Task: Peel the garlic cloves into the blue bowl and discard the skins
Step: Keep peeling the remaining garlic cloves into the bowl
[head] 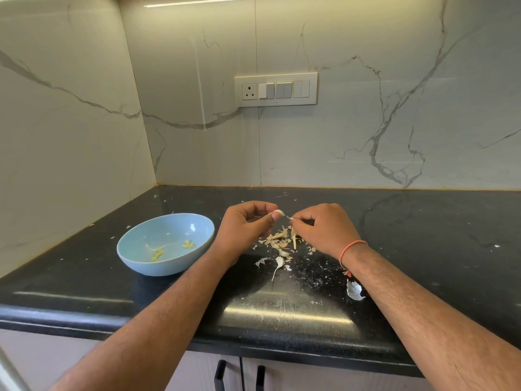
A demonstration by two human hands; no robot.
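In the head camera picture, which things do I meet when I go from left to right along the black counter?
blue bowl → left hand → garlic clove pinched in it → right hand → red wrist thread → large white garlic skin

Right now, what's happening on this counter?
A person is peeling garlic over a black countertop. The left hand holds a garlic clove while the right hand pinches a strip of its skin. A blue bowl to the left holds a few yellowish pieces. Loose skins and another unpeeled clove lie under the hands.
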